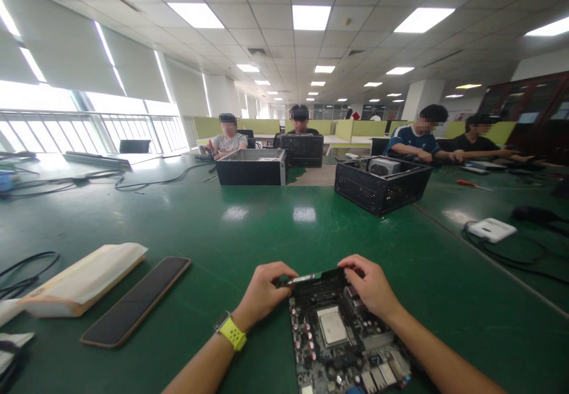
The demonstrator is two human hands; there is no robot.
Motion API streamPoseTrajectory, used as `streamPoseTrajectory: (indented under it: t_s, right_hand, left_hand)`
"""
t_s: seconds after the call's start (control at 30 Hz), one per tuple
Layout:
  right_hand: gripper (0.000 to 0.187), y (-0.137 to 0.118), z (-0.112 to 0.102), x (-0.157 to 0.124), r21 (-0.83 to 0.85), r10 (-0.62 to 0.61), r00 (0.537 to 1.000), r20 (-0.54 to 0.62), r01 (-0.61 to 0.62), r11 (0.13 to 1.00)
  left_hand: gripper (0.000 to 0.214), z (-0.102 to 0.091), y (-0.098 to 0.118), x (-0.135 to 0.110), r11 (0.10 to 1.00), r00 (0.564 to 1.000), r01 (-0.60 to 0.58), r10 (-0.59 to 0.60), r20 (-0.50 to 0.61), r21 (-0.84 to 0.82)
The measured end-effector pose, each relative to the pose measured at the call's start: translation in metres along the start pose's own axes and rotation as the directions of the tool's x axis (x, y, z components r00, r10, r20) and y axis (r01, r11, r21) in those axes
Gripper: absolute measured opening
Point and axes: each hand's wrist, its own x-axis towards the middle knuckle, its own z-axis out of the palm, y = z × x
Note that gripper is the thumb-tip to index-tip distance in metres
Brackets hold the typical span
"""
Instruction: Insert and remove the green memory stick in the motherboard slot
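A motherboard [368,343] lies on the green table in front of me, a square silver processor [332,326] near its middle. Along the board's far edge runs a RAM stick [306,278] with a pale label, at the black memory slots; whether it sits fully in a slot I cannot tell. My left hand [267,290], below a yellow-banded watch [232,332], pinches the stick's left end between thumb and fingers. At the other end, my right hand [371,287] has its thumb and fingers closed around the stick's right end, partly hiding it.
Left of the board lie a phone [137,302] and a paper-wrapped packet [89,278]. Open computer cases [251,169] [377,189] stand farther back. A white box [492,229] with cables and a red screwdriver [473,185] are at right. Several people sit across the table.
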Motion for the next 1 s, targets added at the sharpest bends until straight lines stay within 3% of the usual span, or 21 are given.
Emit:
streamPoseTrajectory:
  t_s: [0.33, 0.6, 1.0]
  right_hand:
    - [0.022, 0.0061, 0.0014, 0.0008, -0.019, 0.004, 1.0, 0.03, -0.003, 1.0]
    - [0.025, 0.0053, 0.0012, 0.0011, -0.077, 0.03, 0.999, 0.035, -0.028, 0.997]
    - [0.026, 0.0055, 0.0011, 0.0012, -0.065, 0.086, 0.995, 0.053, -0.082, 0.995]
  left_hand:
    - [0.016, -0.001, -0.0027, -0.0026, 0.999, 1.0, -0.025, 0.025, 0.009, 0.031]
    - [0.023, 0.0004, -0.0043, -0.0033, 0.997, 0.998, 0.015, -0.02, 0.063, 0.077]
    - [0.019, 0.0007, -0.0043, -0.0039, 0.997, 0.997, 0.001, -0.007, 0.076, 0.08]
